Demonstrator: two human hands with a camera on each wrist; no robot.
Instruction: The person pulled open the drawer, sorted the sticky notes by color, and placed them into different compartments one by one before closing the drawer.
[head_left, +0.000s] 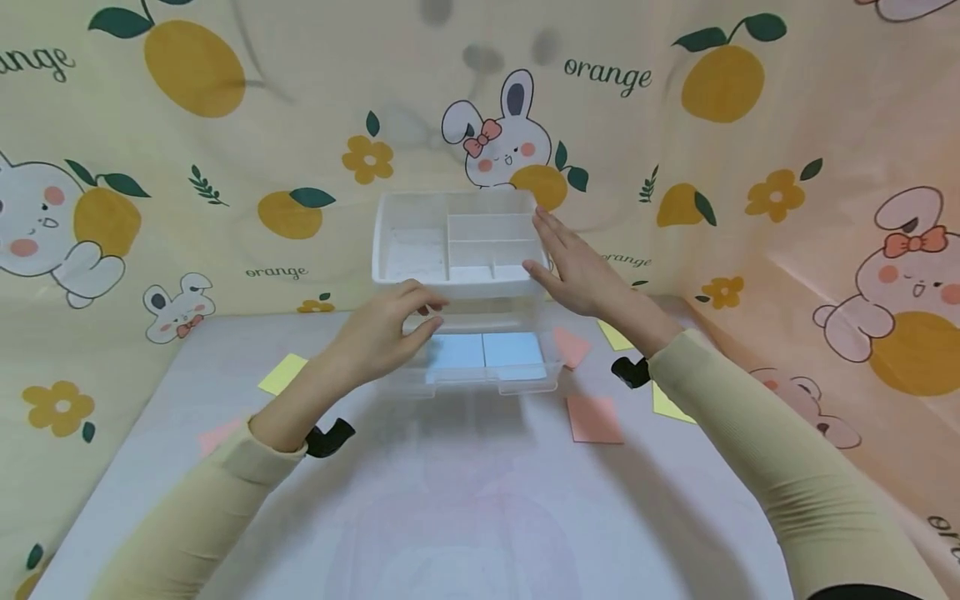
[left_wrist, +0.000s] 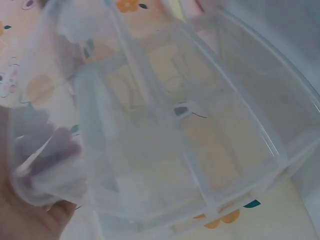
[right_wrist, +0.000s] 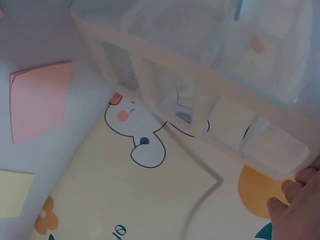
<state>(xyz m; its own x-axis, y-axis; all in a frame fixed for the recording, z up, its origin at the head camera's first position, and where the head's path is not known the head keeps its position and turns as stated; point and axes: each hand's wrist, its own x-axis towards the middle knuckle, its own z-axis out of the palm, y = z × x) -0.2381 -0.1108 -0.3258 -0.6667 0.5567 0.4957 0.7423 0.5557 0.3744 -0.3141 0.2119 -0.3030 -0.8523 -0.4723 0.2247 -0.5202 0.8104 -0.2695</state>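
Observation:
A translucent white storage box with a divided top tray point(head_left: 411, 246) stands at the back of the table. Below the tray, a clear drawer point(head_left: 529, 387) juts forward, with two blue paper squares point(head_left: 513, 354) side by side in it. My left hand point(head_left: 375, 333) is at the tray's front left, fingers loosely bent, thumb apart from them over the drawer's left part. In the left wrist view, its fingers show blurred through clear plastic. Along the tray's right side, my right hand point(head_left: 573, 262) rests with nearly straight fingers; the right wrist view shows its fingertips beside the box's corner.
Pink paper squares point(head_left: 595, 419) and yellow ones point(head_left: 283, 373) lie on the white tabletop point(head_left: 450, 517) to both sides of the box. A printed cloth point(head_left: 420, 83) with rabbits and oranges hangs close behind it.

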